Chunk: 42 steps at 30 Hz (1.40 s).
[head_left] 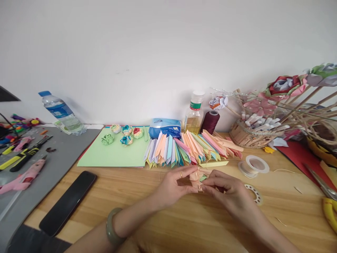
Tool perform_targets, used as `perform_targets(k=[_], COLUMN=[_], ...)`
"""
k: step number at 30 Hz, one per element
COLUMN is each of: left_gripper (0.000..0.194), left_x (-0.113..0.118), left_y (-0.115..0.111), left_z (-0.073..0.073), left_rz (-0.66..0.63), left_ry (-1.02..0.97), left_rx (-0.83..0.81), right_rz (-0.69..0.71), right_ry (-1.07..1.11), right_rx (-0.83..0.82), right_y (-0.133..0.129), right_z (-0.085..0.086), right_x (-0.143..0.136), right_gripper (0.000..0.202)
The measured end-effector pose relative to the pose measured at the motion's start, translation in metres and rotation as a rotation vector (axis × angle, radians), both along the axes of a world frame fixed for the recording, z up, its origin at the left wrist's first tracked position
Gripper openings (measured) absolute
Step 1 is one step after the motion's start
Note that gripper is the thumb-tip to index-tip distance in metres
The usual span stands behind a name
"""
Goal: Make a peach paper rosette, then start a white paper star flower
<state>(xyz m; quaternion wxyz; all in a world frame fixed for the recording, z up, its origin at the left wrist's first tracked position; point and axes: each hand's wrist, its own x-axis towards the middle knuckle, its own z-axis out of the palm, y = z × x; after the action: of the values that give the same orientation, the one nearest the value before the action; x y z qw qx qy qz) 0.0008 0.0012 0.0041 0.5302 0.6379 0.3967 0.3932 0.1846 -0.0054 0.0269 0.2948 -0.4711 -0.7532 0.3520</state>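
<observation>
Between my two hands is a small folded paper flower [196, 177], peach with a bit of green inside. My left hand [175, 184] pinches its left side between thumb and fingers. From the right, my right hand [223, 184] grips the same flower with its fingertips, which hide part of it. Just beyond my hands lie rows of folded paper strips [168, 151] in pastel colours. Several finished paper flowers [126, 140] rest on a stack of green paper [113, 154] at the back left.
A spool of thread [254, 165] and a tape ring [254, 194] lie to the right. Scissors [325, 186] are at the right edge. A phone [68, 202] and a pink glue gun [26, 175] lie left. Bottles, a tissue pack [164, 128] and a basket [252, 135] line the wall.
</observation>
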Motion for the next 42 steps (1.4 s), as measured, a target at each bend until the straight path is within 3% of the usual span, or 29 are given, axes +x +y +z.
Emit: perform_targets(k=[12,16,20,24,30,38,42], left_gripper=[0.050,0.055,0.052,0.043,0.058,0.064,0.065], left_x=[0.000,-0.001,-0.002,-0.001,0.004,0.010,0.012], left_y=[0.001,0.003,0.002,0.000,-0.001,-0.004,-0.004], left_z=[-0.002,0.002,0.007,0.007,0.000,0.000,0.000], left_rz=[-0.016,-0.088,-0.138,-0.170,-0.182,-0.175,-0.175], left_ry=[-0.021,-0.191,-0.406,-0.437,-0.331,-0.218,-0.190], left_rx=[0.061,-0.237,-0.529,-0.631,-0.729,-0.804,-0.847], right_rz=[-0.116,-0.029,-0.113,-0.061,0.121,0.127,0.143], right_ry=[-0.106,-0.010,0.102,0.116,0.076,-0.024,-0.056], right_rx=[0.012,-0.055,0.051,0.132,0.109,0.153,0.257], right_y=[0.000,0.005,0.008,0.005,-0.001,-0.003,-0.005], right_z=[-0.003,0.008,0.021,0.021,0.017,0.023,0.018], right_x=[-0.005,0.002,0.012,0.011,0.002,-0.004,-0.004], right_gripper=[0.017,0.019,0.023,0.016,0.012,0.014,0.015])
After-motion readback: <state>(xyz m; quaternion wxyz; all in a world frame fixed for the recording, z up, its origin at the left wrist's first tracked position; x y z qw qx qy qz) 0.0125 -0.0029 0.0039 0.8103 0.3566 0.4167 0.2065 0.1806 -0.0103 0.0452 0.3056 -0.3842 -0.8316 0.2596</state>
